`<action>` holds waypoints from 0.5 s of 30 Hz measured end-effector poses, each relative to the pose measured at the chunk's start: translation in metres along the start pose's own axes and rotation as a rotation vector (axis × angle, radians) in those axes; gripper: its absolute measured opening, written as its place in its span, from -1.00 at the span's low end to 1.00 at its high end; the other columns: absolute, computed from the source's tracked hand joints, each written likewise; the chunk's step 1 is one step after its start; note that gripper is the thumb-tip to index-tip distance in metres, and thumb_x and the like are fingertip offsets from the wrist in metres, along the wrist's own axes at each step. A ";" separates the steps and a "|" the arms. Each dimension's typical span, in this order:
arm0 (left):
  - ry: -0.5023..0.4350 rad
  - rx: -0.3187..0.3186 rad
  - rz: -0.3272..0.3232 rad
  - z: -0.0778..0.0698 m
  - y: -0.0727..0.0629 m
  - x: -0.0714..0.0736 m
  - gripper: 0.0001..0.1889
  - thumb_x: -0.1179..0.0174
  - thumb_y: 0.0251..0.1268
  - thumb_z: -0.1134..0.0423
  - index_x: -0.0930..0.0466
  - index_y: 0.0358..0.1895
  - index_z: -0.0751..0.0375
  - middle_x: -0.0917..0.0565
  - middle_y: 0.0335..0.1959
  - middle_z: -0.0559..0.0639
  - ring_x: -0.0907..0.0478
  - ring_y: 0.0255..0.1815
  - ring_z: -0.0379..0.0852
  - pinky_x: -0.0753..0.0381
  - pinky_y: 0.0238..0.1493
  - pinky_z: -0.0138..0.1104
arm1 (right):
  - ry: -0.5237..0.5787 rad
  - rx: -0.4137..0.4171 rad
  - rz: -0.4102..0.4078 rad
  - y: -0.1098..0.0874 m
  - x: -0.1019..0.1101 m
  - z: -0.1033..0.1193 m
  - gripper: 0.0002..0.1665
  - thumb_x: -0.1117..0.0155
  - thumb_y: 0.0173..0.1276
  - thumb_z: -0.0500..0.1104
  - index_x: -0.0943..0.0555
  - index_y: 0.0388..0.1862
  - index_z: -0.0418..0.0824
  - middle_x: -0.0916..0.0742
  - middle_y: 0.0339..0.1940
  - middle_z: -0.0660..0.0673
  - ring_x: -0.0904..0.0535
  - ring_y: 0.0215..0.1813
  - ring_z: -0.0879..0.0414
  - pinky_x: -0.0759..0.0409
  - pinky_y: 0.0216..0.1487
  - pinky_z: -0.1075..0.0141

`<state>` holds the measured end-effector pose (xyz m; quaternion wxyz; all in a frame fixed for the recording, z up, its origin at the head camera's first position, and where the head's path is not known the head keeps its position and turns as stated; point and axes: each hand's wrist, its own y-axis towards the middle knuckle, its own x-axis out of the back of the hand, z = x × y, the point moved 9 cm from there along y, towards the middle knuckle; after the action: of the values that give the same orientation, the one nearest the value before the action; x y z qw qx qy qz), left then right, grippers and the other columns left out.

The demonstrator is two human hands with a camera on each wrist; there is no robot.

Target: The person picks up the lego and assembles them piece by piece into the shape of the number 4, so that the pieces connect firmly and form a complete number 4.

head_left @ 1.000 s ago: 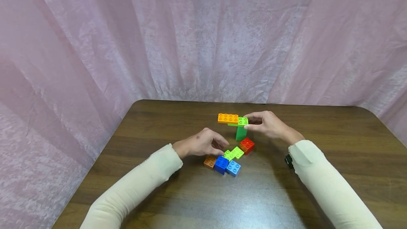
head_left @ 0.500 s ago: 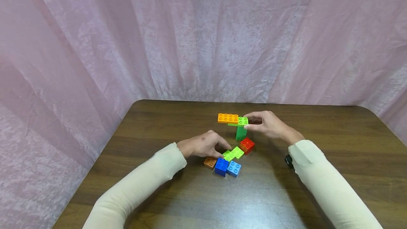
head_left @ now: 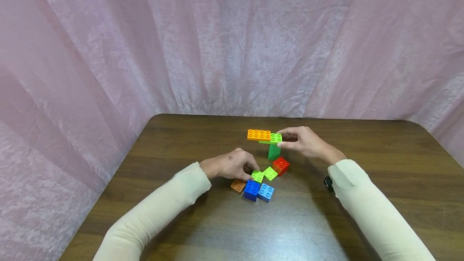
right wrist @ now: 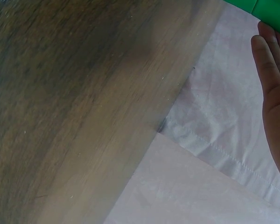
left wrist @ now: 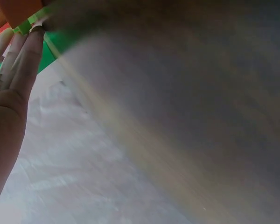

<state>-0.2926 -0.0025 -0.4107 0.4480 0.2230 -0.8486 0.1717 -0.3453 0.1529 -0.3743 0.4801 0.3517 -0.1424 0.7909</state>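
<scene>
In the head view my left hand (head_left: 232, 165) pinches a lime green brick (head_left: 257, 176) between thumb and fingers, low over the table. My right hand (head_left: 303, 142) grips the right end of a lime plate (head_left: 276, 137). An orange brick (head_left: 259, 134) is stacked on that plate and juts out to the left. Beneath the plate stands a green block (head_left: 274, 151) as a support. The right wrist view shows my right fingers (right wrist: 267, 60) touching green plastic (right wrist: 270, 16); the left wrist view has my left fingers (left wrist: 30, 58) near orange and green pieces.
Close to my left hand lie a brown-orange brick (head_left: 237, 186), a dark blue brick (head_left: 251, 190), a light blue brick (head_left: 266, 192) and a second lime brick (head_left: 270, 173). A red brick (head_left: 280, 166) sits before the green support. Pink curtains (head_left: 232, 43) hang behind the wooden table (head_left: 181, 136).
My left hand has come down onto the lime brick and taken hold of it, drawing it slightly left, apart from the other lime brick. My right hand has stayed in place.
</scene>
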 end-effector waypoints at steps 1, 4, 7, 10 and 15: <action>-0.017 0.003 -0.008 0.001 -0.001 0.001 -0.73 -0.42 0.21 0.36 -0.75 -0.01 0.26 -0.74 -0.08 0.00 -0.65 -0.13 -0.27 -0.60 -0.10 -0.53 | -0.003 -0.001 -0.002 0.000 0.000 0.000 -0.48 -0.41 0.37 -0.11 -0.60 0.21 -0.36 -0.77 -0.04 -0.20 -0.70 -0.01 -0.01 -0.67 -0.01 0.13; -0.035 0.001 -0.032 0.002 -0.003 0.004 -0.74 -0.42 0.20 0.36 -0.75 -0.03 0.27 -0.72 -0.10 0.02 -0.66 -0.15 -0.26 -0.60 -0.12 -0.54 | -0.010 0.000 -0.007 0.000 0.001 0.000 -0.48 -0.41 0.37 -0.11 -0.60 0.21 -0.36 -0.77 -0.04 -0.21 -0.70 -0.02 -0.02 -0.67 -0.01 0.13; -0.033 -0.017 -0.058 0.002 -0.005 0.007 -0.74 -0.42 0.21 0.34 -0.75 -0.04 0.28 -0.71 -0.09 0.03 -0.66 -0.14 -0.24 -0.61 -0.12 -0.52 | -0.015 0.007 -0.013 0.000 0.001 0.001 -0.47 -0.41 0.36 -0.12 -0.60 0.22 -0.37 -0.77 -0.05 -0.22 -0.70 -0.02 -0.04 -0.67 -0.02 0.14; -0.021 -0.029 -0.079 0.001 -0.007 0.010 -0.75 -0.41 0.21 0.32 -0.75 -0.04 0.26 -0.70 -0.09 0.03 -0.65 -0.12 -0.22 -0.60 -0.10 -0.51 | -0.013 0.020 -0.015 0.000 0.001 0.001 -0.47 -0.41 0.36 -0.12 -0.60 0.22 -0.36 -0.77 -0.05 -0.21 -0.70 -0.04 -0.02 -0.67 -0.04 0.18; 0.003 -0.029 -0.108 0.002 -0.012 0.015 -0.74 -0.42 0.21 0.31 -0.75 -0.03 0.25 -0.70 -0.09 0.01 -0.65 -0.11 -0.20 -0.61 -0.08 -0.50 | -0.023 0.034 -0.016 0.000 0.001 0.001 -0.48 -0.44 0.34 -0.11 -0.62 0.21 -0.32 -0.78 -0.09 -0.16 -0.70 -0.10 0.06 -0.66 -0.07 0.26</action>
<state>-0.2956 -0.0168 -0.3982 0.4610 0.2619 -0.8370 0.1353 -0.3450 0.1530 -0.3726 0.4789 0.3698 -0.1317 0.7852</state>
